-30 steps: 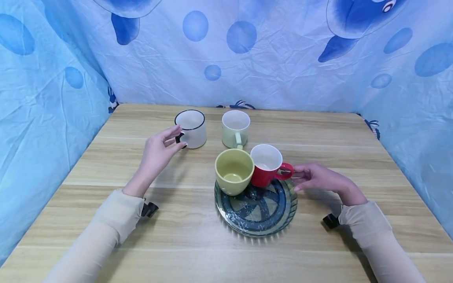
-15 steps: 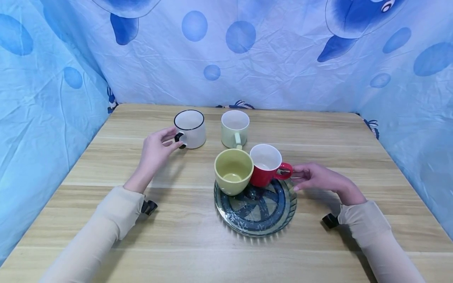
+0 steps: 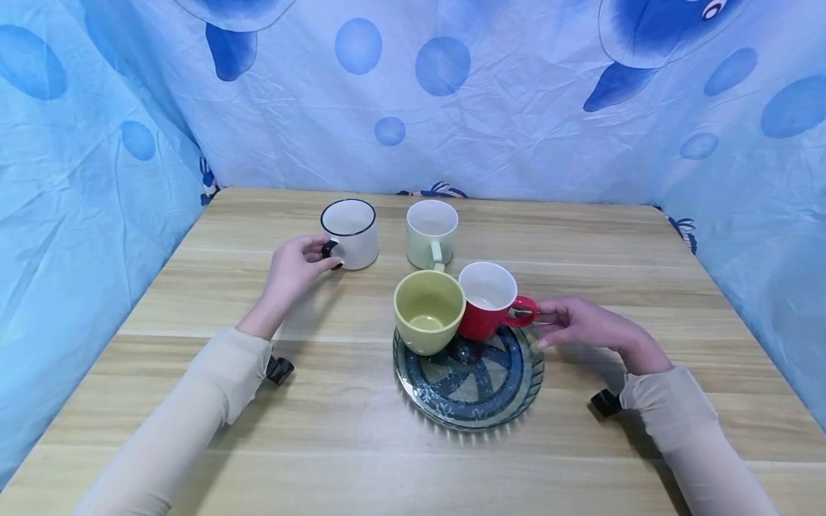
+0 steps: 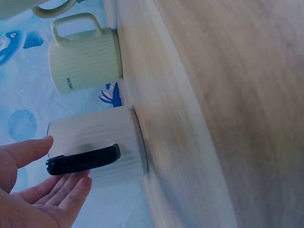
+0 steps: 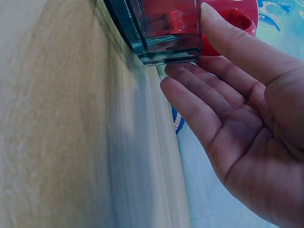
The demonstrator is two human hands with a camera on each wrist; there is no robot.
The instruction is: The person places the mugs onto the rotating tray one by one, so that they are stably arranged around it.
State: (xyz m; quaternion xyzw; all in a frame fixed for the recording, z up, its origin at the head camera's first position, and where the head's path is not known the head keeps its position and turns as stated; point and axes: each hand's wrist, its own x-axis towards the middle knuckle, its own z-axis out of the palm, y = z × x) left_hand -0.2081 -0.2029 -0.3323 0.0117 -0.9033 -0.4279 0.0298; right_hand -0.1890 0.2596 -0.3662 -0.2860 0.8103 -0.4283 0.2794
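Note:
My left hand (image 3: 297, 266) is at the black handle (image 4: 85, 160) of a white mug (image 3: 353, 240) with a dark rim. Its thumb lies on one side of the handle and its fingers on the other, loosely spread. Over on the right, my right hand (image 3: 577, 324) has relaxed fingers and thumb right at the rim of a blue-green glass plate (image 3: 471, 416), beside the red handle (image 3: 523, 312) of a mug. That red mug (image 3: 480, 315), white inside, and a yellow-green mug (image 3: 419, 340) stand on the plate's far part.
A pale green mug (image 3: 419, 247) stands on the wooden table (image 3: 310, 444) behind the yellow-green mug, its handle facing forward. A blue patterned cloth (image 3: 290, 129) hangs along the table's back and sides.
My left hand has drawn its fingers slightly lower and closer about the white mug's handle. The right hand, plate and mugs stay where they were.

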